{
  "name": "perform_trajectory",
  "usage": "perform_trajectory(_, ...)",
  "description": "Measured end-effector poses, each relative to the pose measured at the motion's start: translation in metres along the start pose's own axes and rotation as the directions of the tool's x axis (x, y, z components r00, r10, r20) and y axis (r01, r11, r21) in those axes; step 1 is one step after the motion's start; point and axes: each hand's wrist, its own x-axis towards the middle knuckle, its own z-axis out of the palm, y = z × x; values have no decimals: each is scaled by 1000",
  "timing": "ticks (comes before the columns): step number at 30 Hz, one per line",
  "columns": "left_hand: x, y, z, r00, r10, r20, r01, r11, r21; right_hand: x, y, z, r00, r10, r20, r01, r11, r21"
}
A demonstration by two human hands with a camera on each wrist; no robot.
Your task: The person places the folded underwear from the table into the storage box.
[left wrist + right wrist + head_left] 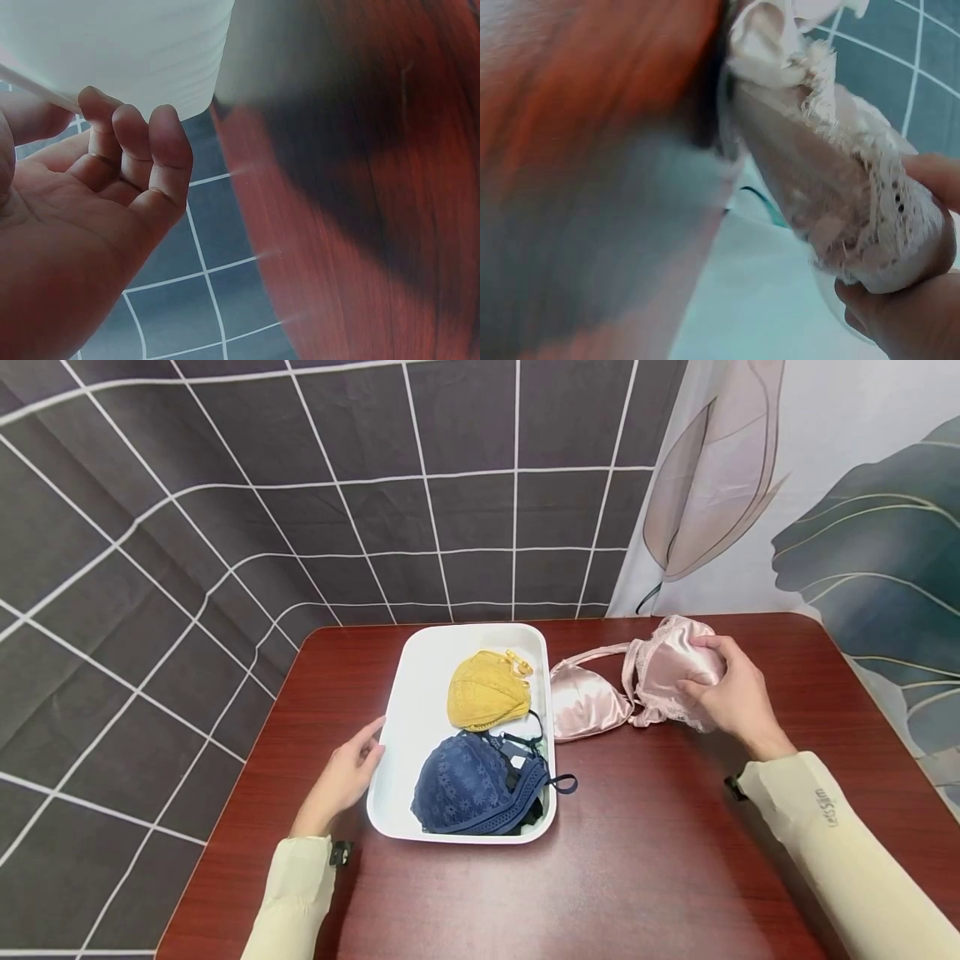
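Observation:
At the right of the head view, my right hand (738, 689) grips one cup of a pink satin bra (592, 702), thumb on the near side and fingers on the far side. The right wrist view shows the bra's lace edge (889, 199) between thumb and fingers. The other cup lies on the table against a white tray (397, 702). My left hand (345, 777) rests at the tray's left side, its loosely bent fingers (171, 142) touching the outer wall. Inside the tray are a folded yellow bra (487, 693) and a navy lace bra (465, 785).
A navy strap loop (566, 783) hangs over the tray's right rim. The reddish-brown table (637, 860) ends at a dark grid-patterned curtain (472, 510) behind and to the left. A leaf-print cloth (750, 527) hangs at the back right.

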Motion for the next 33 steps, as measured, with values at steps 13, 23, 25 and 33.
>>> perform_trajectory(13, 1, -3, 1, 1000, 10, -7, -10, 1000, 4, 0, -42, -13, 987, -121, -104, 122, 993, 5)
perform_trajectory(23, 1, -2, -1, 1000, 10, 1, -10, 1000, 4, 0, -85, -20, 927, -265, -265, 299, 949, 100)
perform_trajectory(25, 1, -2, -1, 1000, 6, 1, -6, 1000, 5, -1, -94, -20, 913, -293, -282, 338, 933, 124)
perform_trajectory(33, 1, -3, 0, 1000, 6, -1, -6, 1000, 3, -9, -148, -16, 880, -395, -262, 453, 865, 215)
